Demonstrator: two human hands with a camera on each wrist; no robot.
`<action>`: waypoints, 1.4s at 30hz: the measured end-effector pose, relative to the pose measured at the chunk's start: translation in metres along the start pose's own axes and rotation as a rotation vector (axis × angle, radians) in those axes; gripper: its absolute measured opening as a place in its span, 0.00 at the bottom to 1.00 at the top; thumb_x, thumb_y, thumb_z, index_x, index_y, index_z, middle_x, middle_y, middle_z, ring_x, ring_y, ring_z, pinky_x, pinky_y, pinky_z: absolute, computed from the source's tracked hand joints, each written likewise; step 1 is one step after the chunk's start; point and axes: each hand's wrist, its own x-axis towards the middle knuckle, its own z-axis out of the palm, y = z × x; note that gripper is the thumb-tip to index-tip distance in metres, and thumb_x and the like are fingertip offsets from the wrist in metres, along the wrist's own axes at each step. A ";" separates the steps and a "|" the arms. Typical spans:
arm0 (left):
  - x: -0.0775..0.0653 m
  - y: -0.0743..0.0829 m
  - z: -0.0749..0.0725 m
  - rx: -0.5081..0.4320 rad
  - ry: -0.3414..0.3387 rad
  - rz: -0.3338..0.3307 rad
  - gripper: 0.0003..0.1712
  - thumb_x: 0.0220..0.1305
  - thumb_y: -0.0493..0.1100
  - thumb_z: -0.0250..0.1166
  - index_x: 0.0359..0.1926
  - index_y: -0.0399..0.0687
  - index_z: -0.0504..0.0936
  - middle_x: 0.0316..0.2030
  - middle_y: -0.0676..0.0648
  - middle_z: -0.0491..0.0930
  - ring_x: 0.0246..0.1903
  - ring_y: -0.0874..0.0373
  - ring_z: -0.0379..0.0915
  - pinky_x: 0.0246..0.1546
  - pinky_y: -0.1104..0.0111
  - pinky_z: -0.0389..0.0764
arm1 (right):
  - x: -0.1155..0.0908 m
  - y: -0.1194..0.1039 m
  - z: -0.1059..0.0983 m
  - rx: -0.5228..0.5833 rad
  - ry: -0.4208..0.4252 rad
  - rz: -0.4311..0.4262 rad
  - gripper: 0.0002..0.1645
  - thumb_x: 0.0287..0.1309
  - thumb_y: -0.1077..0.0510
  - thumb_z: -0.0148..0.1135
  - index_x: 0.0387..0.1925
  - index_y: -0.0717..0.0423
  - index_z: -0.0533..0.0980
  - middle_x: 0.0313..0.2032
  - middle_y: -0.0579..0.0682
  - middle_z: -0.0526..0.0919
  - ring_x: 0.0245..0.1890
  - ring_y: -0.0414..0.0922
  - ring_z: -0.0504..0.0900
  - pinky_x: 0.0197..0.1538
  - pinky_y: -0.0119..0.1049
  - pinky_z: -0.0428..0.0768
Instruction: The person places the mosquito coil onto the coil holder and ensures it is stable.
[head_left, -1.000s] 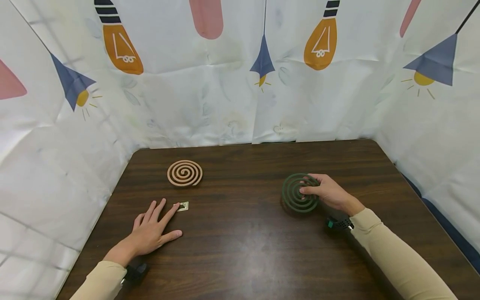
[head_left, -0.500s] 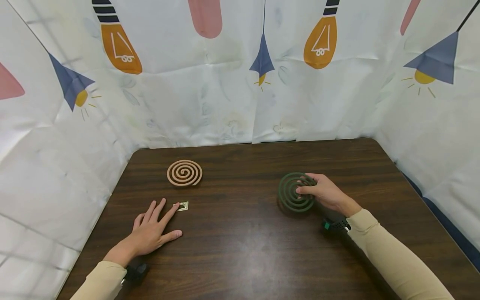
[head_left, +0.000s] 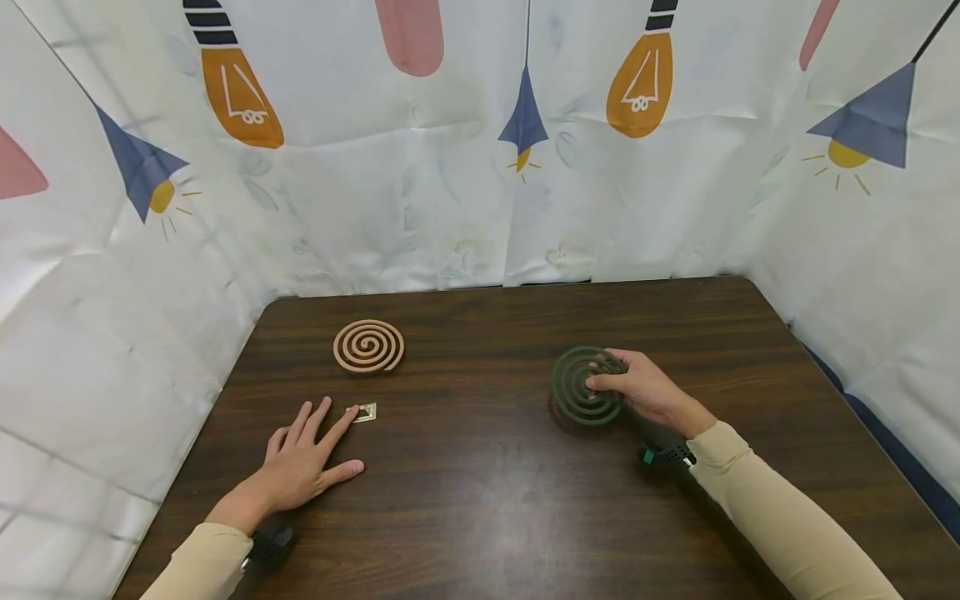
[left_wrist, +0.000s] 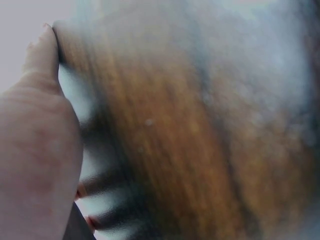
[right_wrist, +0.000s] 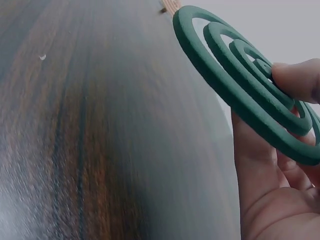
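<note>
In the head view my right hand (head_left: 652,392) pinches a green mosquito coil (head_left: 573,408) between thumb and fingers. The right wrist view shows the same green coil (right_wrist: 215,72) tilted and held off the table, the thumb near its centre. My left hand (head_left: 296,471) rests on the table with its fingers spread. Its index fingertip touches a small gold-coloured metal piece (head_left: 367,412), partly covered by the finger. A tan mosquito coil (head_left: 367,346) lies flat on the table beyond the left hand.
The dark wood-grain table (head_left: 465,500) spans the view between the arms. A white printed curtain (head_left: 450,208) encloses its back and sides. A dark camera is strapped at each wrist.
My right hand has shifted a little to the left with the green mosquito coil. The left hand, the tan coil and the small metal piece have stayed in place.
</note>
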 end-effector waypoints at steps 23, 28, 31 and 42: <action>0.000 0.004 -0.004 0.017 -0.034 -0.018 0.50 0.69 0.73 0.59 0.83 0.63 0.51 0.81 0.31 0.44 0.79 0.26 0.37 0.64 0.30 0.53 | 0.005 0.001 0.017 0.010 0.006 -0.015 0.39 0.67 0.63 0.67 0.73 0.71 0.62 0.48 0.42 0.80 0.39 0.38 0.87 0.49 0.34 0.87; 0.000 0.004 -0.004 0.020 -0.032 -0.015 0.50 0.69 0.72 0.59 0.83 0.63 0.51 0.81 0.31 0.44 0.79 0.25 0.38 0.64 0.30 0.53 | 0.007 0.002 0.021 0.021 0.003 -0.015 0.32 0.67 0.63 0.67 0.67 0.70 0.67 0.46 0.42 0.82 0.39 0.38 0.87 0.49 0.34 0.87; -0.001 0.005 -0.005 0.016 -0.032 -0.014 0.50 0.69 0.72 0.59 0.83 0.63 0.51 0.81 0.31 0.44 0.79 0.25 0.38 0.64 0.30 0.53 | 0.008 0.001 0.023 0.025 0.013 -0.008 0.24 0.67 0.63 0.67 0.61 0.67 0.72 0.46 0.41 0.84 0.38 0.39 0.87 0.48 0.35 0.87; -0.001 0.000 0.000 -0.015 0.011 0.011 0.50 0.68 0.71 0.61 0.83 0.66 0.51 0.81 0.30 0.46 0.78 0.25 0.39 0.63 0.29 0.51 | 0.013 0.000 0.033 0.032 0.001 -0.003 0.25 0.66 0.62 0.68 0.61 0.67 0.73 0.47 0.43 0.82 0.38 0.39 0.87 0.49 0.35 0.87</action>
